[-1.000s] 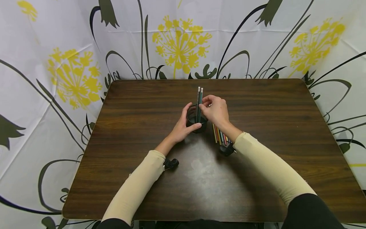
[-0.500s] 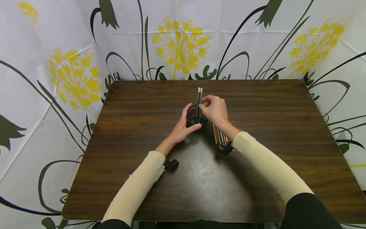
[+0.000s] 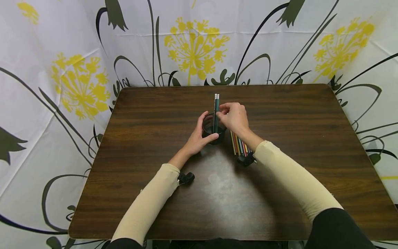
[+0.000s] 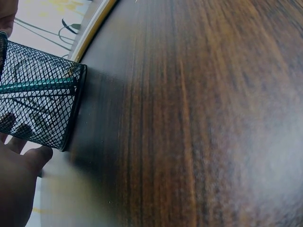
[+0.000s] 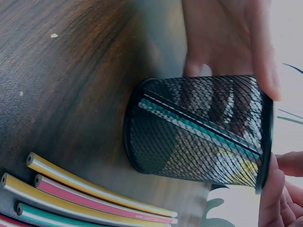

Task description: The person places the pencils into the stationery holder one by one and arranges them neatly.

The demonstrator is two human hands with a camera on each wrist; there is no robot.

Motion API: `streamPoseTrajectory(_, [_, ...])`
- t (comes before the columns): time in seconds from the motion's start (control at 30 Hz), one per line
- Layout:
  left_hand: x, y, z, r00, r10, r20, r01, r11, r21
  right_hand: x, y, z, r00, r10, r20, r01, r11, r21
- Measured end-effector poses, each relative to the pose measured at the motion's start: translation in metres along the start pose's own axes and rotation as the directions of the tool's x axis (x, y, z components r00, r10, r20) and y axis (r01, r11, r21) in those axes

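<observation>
A black mesh pencil cup (image 3: 219, 139) stands on the table, and my left hand (image 3: 198, 137) grips it from the left, fingers round the far side and thumb at the near side. Two pencils with silver ends stand side by side in it, a dark one (image 3: 215, 103) and a green one (image 3: 217, 108). In the right wrist view they slant inside the mesh cup (image 5: 158, 153). My right hand (image 3: 235, 119) is at the right rim, thumb and fingertips pinching the green pencil below its top.
Several coloured pencils (image 3: 237, 147) lie on the wooden table (image 3: 149, 117), right of the cup and partly under my right wrist. In the right wrist view, a yellow pencil (image 5: 94, 182) lies among them. A flower-patterned curtain (image 3: 140, 45) hangs behind the table.
The green pencil's top has shifted slightly left, closing up against the dark pencil. Both hands stay at the cup, almost unmoved.
</observation>
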State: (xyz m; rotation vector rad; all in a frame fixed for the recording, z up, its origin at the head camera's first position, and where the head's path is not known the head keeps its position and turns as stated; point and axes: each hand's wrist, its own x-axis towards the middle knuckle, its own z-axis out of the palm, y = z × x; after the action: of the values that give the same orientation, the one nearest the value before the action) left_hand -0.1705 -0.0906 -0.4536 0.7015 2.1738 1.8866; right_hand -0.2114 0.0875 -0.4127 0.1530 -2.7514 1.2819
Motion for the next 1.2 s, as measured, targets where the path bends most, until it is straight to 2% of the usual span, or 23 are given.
streamPoseTrajectory(0.13, [0.001, 0.0, 0.001, 1.0, 0.0, -0.012, 0.0, 1.0, 0.007, 0.002, 0.001, -0.012, 1.0, 0.018, 0.005, -0.018, 0.998, 0.056])
streamPoseTrajectory(0.23, [0.001, 0.0, 0.001, 1.0, 0.007, -0.016, -0.007, 1.0, 0.015, 0.004, 0.007, -0.023, 0.999, 0.053, -0.011, -0.051, 0.993, 0.11])
streamPoseTrajectory(0.33, [0.0, 0.0, 0.001, 1.0, 0.008, -0.024, -0.007, 0.999, 0.032, 0.007, 0.016, -0.035, 0.995, 0.095, -0.026, -0.092, 0.988, 0.121])
streamPoseTrajectory(0.43, [-0.001, 0.0, 0.0, 1.0, 0.007, -0.03, -0.006, 0.999, 0.041, 0.009, 0.03, -0.045, 0.99, 0.141, -0.01, -0.14, 0.987, 0.083])
streamPoseTrajectory(0.53, [-0.001, -0.001, -0.001, 0.999, 0.008, -0.032, -0.006, 0.999, 0.044, 0.009, 0.048, -0.052, 0.98, 0.193, 0.039, -0.193, 0.981, 0.007])
streamPoseTrajectory(0.6, [-0.001, -0.001, -0.001, 0.999, 0.008, -0.035, -0.007, 0.999, 0.043, 0.008, 0.061, -0.054, 0.968, 0.233, 0.097, -0.23, 0.972, -0.041])
streamPoseTrajectory(0.73, [-0.001, -0.001, 0.0, 0.999, 0.005, -0.037, -0.003, 0.999, 0.05, 0.001, 0.085, -0.053, 0.926, 0.307, 0.219, -0.288, 0.951, -0.114])
streamPoseTrajectory(0.83, [-0.001, 0.001, 0.001, 0.999, 0.003, -0.036, -0.001, 0.998, 0.057, -0.004, 0.098, -0.05, 0.904, 0.338, 0.262, -0.31, 0.94, -0.142])
streamPoseTrajectory(1.0, [0.0, 0.0, 0.001, 1.0, 0.013, -0.028, -0.011, 0.999, 0.054, -0.007, 0.11, -0.046, 0.898, 0.349, 0.27, -0.316, 0.935, -0.158])
streamPoseTrajectory(1.2, [0.0, -0.002, 0.002, 0.999, 0.028, -0.024, -0.027, 0.999, 0.043, -0.007, 0.11, -0.045, 0.901, 0.345, 0.263, -0.3, 0.934, -0.196])
